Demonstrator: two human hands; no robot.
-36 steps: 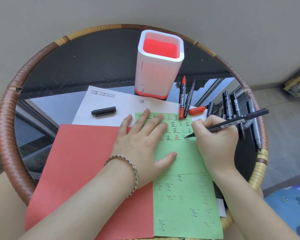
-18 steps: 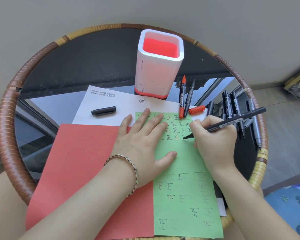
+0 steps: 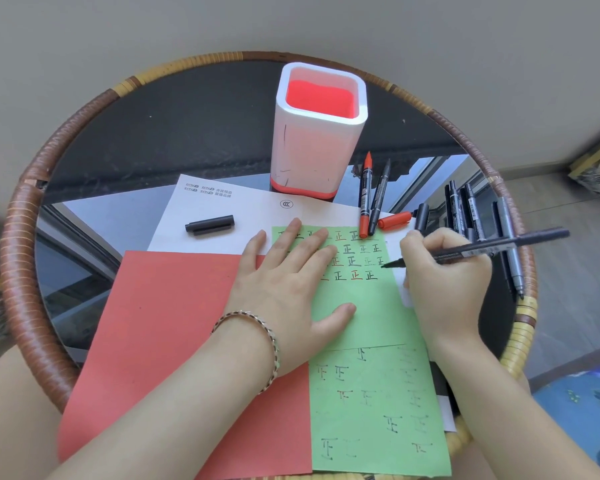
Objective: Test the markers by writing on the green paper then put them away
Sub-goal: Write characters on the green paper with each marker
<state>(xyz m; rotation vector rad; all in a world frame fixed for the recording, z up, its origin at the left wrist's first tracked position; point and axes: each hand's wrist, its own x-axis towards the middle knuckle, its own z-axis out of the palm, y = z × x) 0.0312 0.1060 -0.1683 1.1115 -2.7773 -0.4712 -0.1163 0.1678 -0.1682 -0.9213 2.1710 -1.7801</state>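
Observation:
The green paper (image 3: 368,317) lies on the table, with rows of red and black characters at its top. My left hand (image 3: 291,285) presses flat on it, fingers spread. My right hand (image 3: 444,275) grips a black marker (image 3: 499,247), whose tip sits at the paper's right edge beside the third row. A red marker (image 3: 365,199) and a black marker (image 3: 379,199) lie uncapped above the paper. Several dark markers (image 3: 471,209) lie at the right. The white holder (image 3: 317,133) with a red inside stands at the back.
A red sheet (image 3: 167,323) lies under my left wrist, and a white printed sheet (image 3: 222,202) behind it bears a black cap (image 3: 210,224). A red cap (image 3: 394,220) and a black cap (image 3: 421,216) lie near the markers. The round glass table has a wicker rim (image 3: 18,258).
My right hand has shifted slightly right and up; the marker tip has left the fourth row, where a new black character now shows. My left hand has not moved.

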